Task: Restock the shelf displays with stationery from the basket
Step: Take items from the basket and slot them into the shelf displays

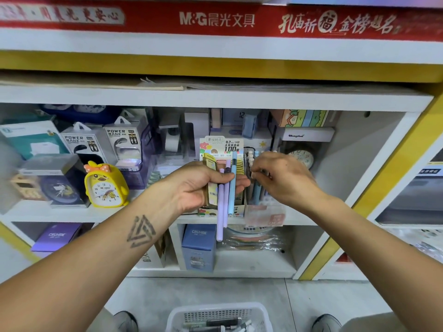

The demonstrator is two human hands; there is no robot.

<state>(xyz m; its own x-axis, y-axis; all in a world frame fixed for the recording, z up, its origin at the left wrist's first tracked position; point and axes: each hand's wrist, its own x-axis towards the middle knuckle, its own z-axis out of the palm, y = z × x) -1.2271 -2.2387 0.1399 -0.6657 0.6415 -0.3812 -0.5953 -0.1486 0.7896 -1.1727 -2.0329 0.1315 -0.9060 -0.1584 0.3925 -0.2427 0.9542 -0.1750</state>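
Down at our feet sits the white basket (219, 315), its perforated wall toward us and a few dark and pale pens lying in the bottom.

Above it, our left hand (203, 185) is curled around a bundle of stationery: two lilac pens (221, 212) and one light blue pen (232, 195) standing nearly upright, their lower ends hanging below the hand, plus a yellowish carded pack (212, 188) pressed against the palm. Our right hand (280, 174) is just beside it, fingers bent and pinching the top of something small and pale at the pen display (257, 188); motion blur keeps us from telling exactly what it holds. That display stands on the middle shelf (143, 213), packed with blue and white pens, and touching its left side is a lead-refill box (223, 146) printed "0.7 HB 100".

Further left on the same shelf we see a yellow duck alarm clock (104, 184), a dark clock in a clear box (57, 183) and two "POWER BANK" packages (105, 144). To the right of the pens stands a round pale clock (302, 158) under a white "Henghui" box (308, 134). Below, a blue "CRUHRE" box (199, 245) stands upright in the lower compartment, with a purple one (57, 236) further left. A red M&G banner (215, 19) runs along the top.
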